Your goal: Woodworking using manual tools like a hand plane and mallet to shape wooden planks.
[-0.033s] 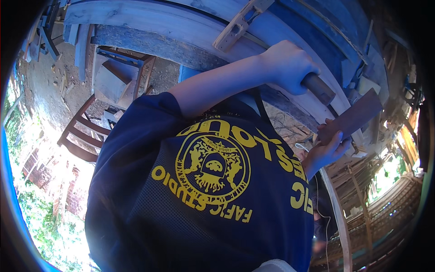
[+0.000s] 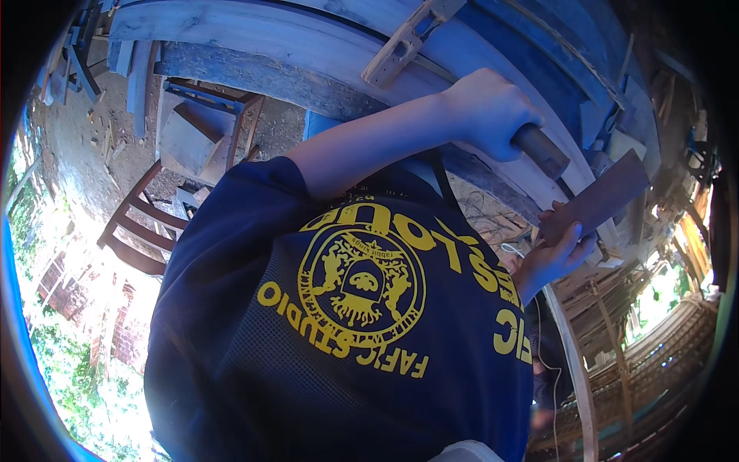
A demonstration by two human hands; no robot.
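Observation:
My left hand (image 2: 493, 112) reaches across from the left, its fist closed around a short, thick brown wooden piece (image 2: 542, 151) whose blunt end sticks out beyond the fingers. What lies inside the fist is hidden. To the right and a little nearer, my right hand (image 2: 560, 252) grips a flat, dark brown strip of wood (image 2: 599, 195) by its lower end, thumb and fingers on its edges. The strip tilts up to the right. A gap separates the two wooden pieces. Beneath both hands runs a long pale timber (image 2: 531, 181).
A pale wooden block with slots (image 2: 400, 54) lies across the workbench (image 2: 254, 73) at the far side. At left stand a brown wooden chair (image 2: 142, 223) and several leaning boards (image 2: 138, 85). A pale cable (image 2: 541, 331) hangs at lower right, near an upright pole (image 2: 573, 362).

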